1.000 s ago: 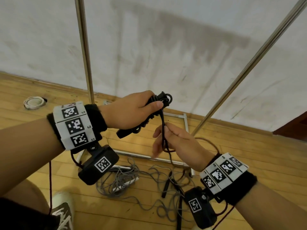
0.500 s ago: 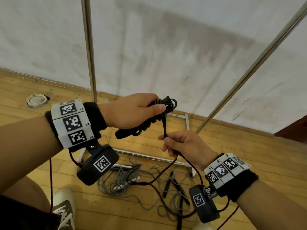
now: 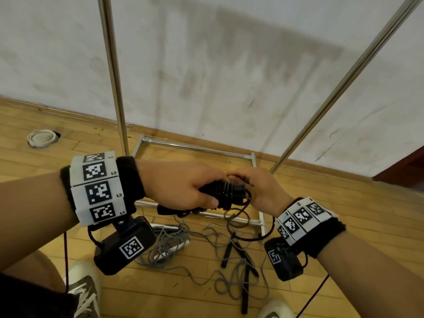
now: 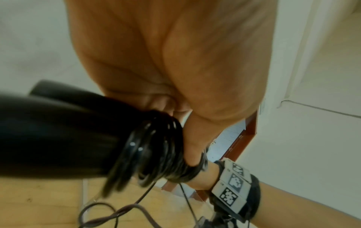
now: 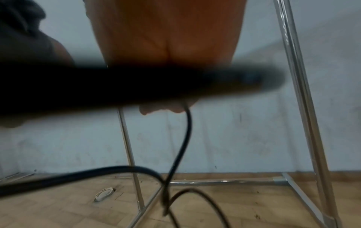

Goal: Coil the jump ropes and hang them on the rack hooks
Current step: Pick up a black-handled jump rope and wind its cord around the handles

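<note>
On the wooden floor (image 3: 344,226), a tangled grey jump rope (image 3: 169,246) and black handles (image 3: 238,251) lay beside the metal rack base (image 3: 197,148), whose two uprights (image 3: 112,72) rose against the white wall (image 3: 229,65). A roll of tape (image 3: 41,138) sat on the floor near the wall, well to the left. The left hand (image 3: 183,187) had its fingers curled around the black jump rope handles (image 3: 220,193), which were wrapped with turns of black cord (image 4: 156,148). The right hand (image 3: 259,187), fingers bent, pinched the cord at the handles' end, touching the left. Loose cord (image 3: 241,216) hung below both hands towards the floor.
</note>
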